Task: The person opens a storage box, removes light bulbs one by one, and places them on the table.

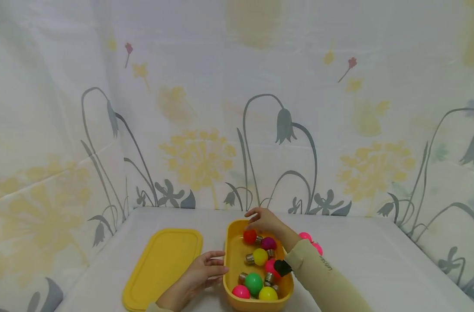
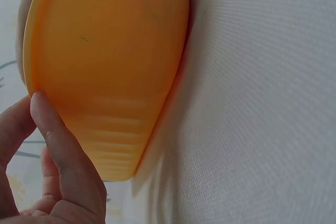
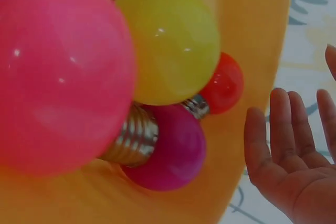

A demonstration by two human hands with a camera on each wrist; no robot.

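Note:
A deep yellow plastic box point(image 1: 228, 260) stands on the table with several coloured light bulbs inside. They include a red bulb point(image 3: 224, 83), a purple bulb point(image 3: 176, 150), a yellow bulb point(image 3: 173, 45), a large pink bulb point(image 3: 63, 72) and a green bulb point(image 1: 254, 284). My left hand point(image 1: 206, 268) is at the box's left side, its fingertips touching the outer wall close under the rim. Over the far right corner of the box, my right hand point(image 1: 266, 221) has loosely extended fingers and nothing in its palm, close above the red bulb.
A yellow lid point(image 1: 163, 260) lies flat on the table left of the box. Two pink bulbs point(image 1: 305, 236) lie right of the box, partly behind the right forearm. A white flower-printed cloth point(image 1: 206, 108) hangs behind the table.

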